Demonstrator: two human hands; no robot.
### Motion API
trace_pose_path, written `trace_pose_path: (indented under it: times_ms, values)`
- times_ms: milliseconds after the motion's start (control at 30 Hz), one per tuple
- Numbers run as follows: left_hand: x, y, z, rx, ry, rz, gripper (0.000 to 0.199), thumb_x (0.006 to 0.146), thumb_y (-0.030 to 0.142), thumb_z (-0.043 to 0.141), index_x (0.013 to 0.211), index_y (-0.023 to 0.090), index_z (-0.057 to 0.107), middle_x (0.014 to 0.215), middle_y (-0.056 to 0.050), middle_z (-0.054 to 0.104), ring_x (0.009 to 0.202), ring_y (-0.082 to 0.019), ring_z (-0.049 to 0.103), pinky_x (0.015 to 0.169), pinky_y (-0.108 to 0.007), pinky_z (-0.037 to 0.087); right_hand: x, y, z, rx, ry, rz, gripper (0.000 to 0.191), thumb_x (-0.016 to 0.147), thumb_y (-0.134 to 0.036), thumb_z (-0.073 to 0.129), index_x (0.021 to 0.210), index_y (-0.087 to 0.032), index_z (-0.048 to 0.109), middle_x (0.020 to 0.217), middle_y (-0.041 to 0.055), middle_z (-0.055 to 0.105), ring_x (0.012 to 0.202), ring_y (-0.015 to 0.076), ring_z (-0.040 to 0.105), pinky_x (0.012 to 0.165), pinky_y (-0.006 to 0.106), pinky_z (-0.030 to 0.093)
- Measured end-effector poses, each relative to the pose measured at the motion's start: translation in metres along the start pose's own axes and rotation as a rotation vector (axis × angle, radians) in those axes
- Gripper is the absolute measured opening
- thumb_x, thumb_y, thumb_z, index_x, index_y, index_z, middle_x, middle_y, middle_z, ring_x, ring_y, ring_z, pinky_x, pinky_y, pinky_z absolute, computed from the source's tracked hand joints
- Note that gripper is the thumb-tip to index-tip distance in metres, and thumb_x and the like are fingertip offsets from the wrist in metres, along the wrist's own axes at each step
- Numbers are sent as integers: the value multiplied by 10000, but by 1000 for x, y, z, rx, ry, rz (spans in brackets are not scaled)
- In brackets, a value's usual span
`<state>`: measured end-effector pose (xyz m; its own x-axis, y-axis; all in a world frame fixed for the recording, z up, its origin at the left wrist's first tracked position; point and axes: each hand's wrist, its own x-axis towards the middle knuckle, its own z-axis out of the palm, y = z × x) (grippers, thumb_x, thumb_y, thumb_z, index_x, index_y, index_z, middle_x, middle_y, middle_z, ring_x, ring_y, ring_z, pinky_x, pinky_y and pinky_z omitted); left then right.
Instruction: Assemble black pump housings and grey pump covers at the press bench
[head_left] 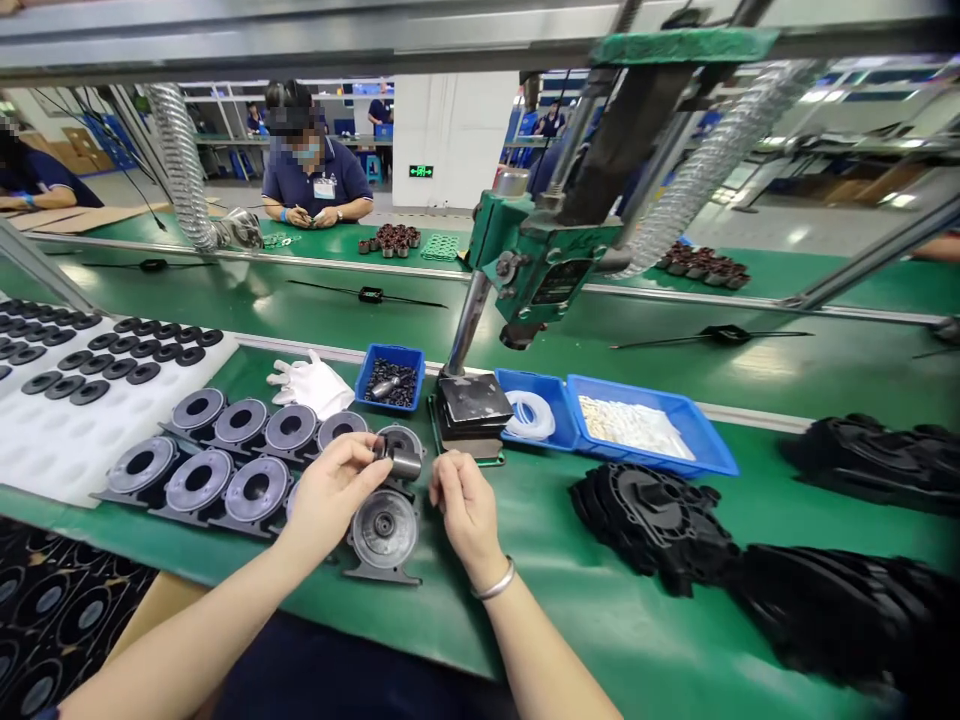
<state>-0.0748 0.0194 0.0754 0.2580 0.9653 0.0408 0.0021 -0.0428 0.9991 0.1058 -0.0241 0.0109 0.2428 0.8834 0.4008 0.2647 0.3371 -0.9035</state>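
Note:
My left hand (330,492) pinches a short, dark grey metal cylinder (406,462), held sideways above the workbench. A small black piece shows at its near end, partly covered by the fingertips. Just right of it, my right hand (466,508) is closed with curled fingers; whatever they hold, if anything, is hidden. Below the cylinder lies a round metal housing (384,528) on a black base, its hub facing up. To the left, two rows of similar round housings (256,490) with dark centre holes stand partly behind my left hand.
A green press (551,265) rises over a black block (472,405). Blue bins hold small black parts (394,380), clear tubing rings (529,415) and white pieces (637,425). Black moulded parts (660,520) pile up right. White gloves (313,385) lie behind the housings; a co-worker (316,180) sits opposite.

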Motion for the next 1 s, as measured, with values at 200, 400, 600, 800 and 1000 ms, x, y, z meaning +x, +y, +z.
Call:
trace_pose_path:
  times_ms: [200,400,600,800,1000]
  values:
    - [50,6,-71,238,140,-4,336,780,503,716,811,177,644,1192,-85,646,1037,-218,645,965,-363,506,6,20,-2,-25,83,212,255,1031,-390,366,1039,-214,551,626,-58,484,485,92,461,503,232,392]
    - [72,0,-81,704,-181,168,265,842,461,634,803,204,582,1127,-76,634,1063,-226,619,916,-358,526,9,22,0,8,92,244,289,1028,-375,357,1266,-235,442,639,-67,504,443,87,424,435,211,372]
    - [66,2,-74,1163,-407,392,280,932,449,489,964,204,622,1285,-128,585,1108,-290,621,965,-450,519,4,18,-1,181,46,82,377,997,-282,373,1363,-261,285,791,-25,567,502,98,439,469,234,371]
    - [44,3,-82,1128,-250,501,370,915,554,472,1062,256,636,1350,-100,565,1159,-306,614,970,-428,526,-3,12,0,241,31,-9,379,997,-298,368,1364,-247,289,833,2,585,521,99,444,484,253,366]
    - [-4,2,-82,1072,-237,502,259,926,483,501,1032,299,650,1372,-50,564,1189,-262,607,968,-361,526,-5,3,2,333,82,-65,296,1026,-310,331,1318,-265,318,817,-6,640,481,90,455,454,236,343]
